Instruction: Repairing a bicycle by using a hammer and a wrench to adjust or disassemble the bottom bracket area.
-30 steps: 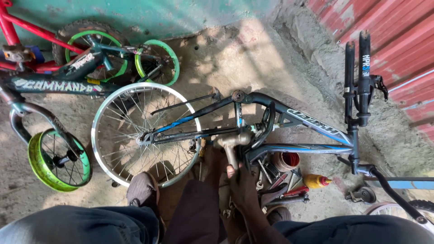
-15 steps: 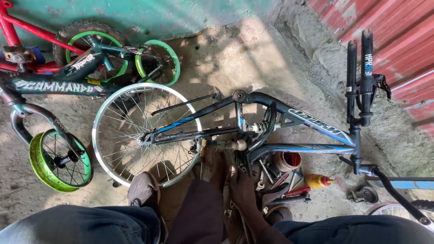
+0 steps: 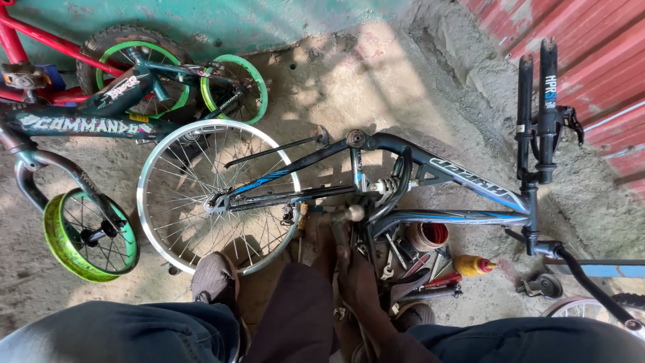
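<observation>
1. The person's right hand (image 3: 359,279) reaches down to the bottom-bracket area of the dark blue bicycle frame (image 3: 463,181), which lies on its side on the dirt ground (image 3: 349,87).
2. Its grip is shadowed, so open or closed cannot be told; the left hand (image 3: 319,238) beside it is just as unclear.
3. Progress: the silver rear wheel (image 3: 218,195) sits in the frame, no crank visible (work seems midway).
4. Containers: a rust-coloured tin (image 3: 430,236), contents unclear, beside scattered spanners (image 3: 390,259) and a yellow oil bottle (image 3: 471,265).
</observation>
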